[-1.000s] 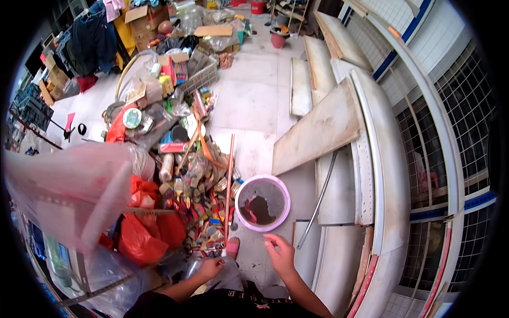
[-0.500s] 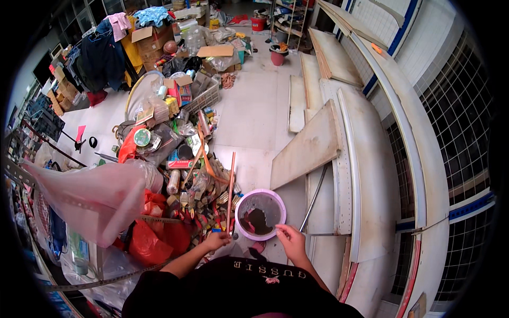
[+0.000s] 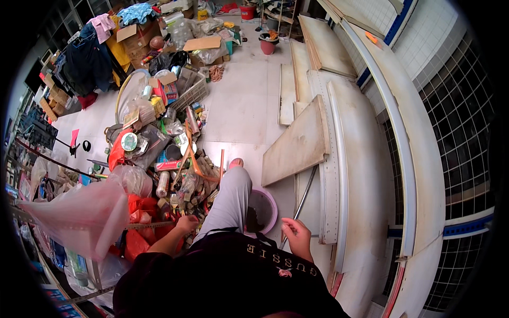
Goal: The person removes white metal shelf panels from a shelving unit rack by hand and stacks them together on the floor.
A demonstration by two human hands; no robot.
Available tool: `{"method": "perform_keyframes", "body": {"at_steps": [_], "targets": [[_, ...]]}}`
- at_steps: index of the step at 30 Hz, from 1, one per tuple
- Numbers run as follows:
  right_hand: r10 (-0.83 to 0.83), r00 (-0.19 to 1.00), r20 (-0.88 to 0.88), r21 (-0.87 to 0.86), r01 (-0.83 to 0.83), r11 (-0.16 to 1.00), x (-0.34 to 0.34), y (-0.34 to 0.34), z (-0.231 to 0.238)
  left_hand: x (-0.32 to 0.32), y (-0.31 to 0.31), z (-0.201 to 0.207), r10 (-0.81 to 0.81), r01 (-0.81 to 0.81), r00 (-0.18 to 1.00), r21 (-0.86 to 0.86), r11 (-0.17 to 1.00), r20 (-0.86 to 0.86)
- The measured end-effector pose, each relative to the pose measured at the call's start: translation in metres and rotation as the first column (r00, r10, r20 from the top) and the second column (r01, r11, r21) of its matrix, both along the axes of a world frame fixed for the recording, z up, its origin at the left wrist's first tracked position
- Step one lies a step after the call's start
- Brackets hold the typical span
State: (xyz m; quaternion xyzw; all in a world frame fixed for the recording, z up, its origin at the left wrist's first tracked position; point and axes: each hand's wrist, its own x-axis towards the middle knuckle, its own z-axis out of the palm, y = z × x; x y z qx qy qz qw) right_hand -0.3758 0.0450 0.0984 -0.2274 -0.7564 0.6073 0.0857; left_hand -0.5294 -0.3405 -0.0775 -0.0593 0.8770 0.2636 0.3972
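Note:
My right hand (image 3: 296, 233) hangs at waist height with loosely bent fingers and nothing visible in it. Below its fingertips runs a thin metal pole (image 3: 306, 197) that leans beside the boards. On the other side, my left hand (image 3: 187, 223) hovers above the heap's near edge, its fingers loosely bent and no object showing. Between the hands, my leg in grey trousers (image 3: 227, 196) is raised forward, foot beside the heap. It partly covers a pink-rimmed basin (image 3: 272, 212) holding dark dirt.
A heap of mixed rubbish and packages (image 3: 175, 153) spreads to the left, with red plastic bags (image 3: 139, 241) and a translucent pink sheet (image 3: 85, 217) nearer. A tilted board (image 3: 297, 143) and shelf panels (image 3: 360, 175) line the right. Pale floor (image 3: 238, 100) runs between; a pink bucket (image 3: 268, 46) stands farther off.
My leg has swung forward and now hides part of the basin. Both hands have moved apart from each other, the left one leftward. The whole view has shifted slightly.

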Motion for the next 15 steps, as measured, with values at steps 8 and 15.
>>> {"method": "perform_keyframes", "body": {"at_steps": [8, 15], "targets": [[-0.09, 0.972, -0.216, 0.101, 0.114, 0.988, -0.185, 0.089, 0.042, -0.181, 0.1, -0.033, -0.426, 0.427, 0.902, 0.006, 0.904, -0.078], [0.052, 0.676, -0.735, 0.143, 0.08, 0.986, -0.414, 0.141, 0.147, -0.387, 0.134, -0.055, -0.346, 0.369, 0.924, 0.138, 0.919, -0.162]]}}
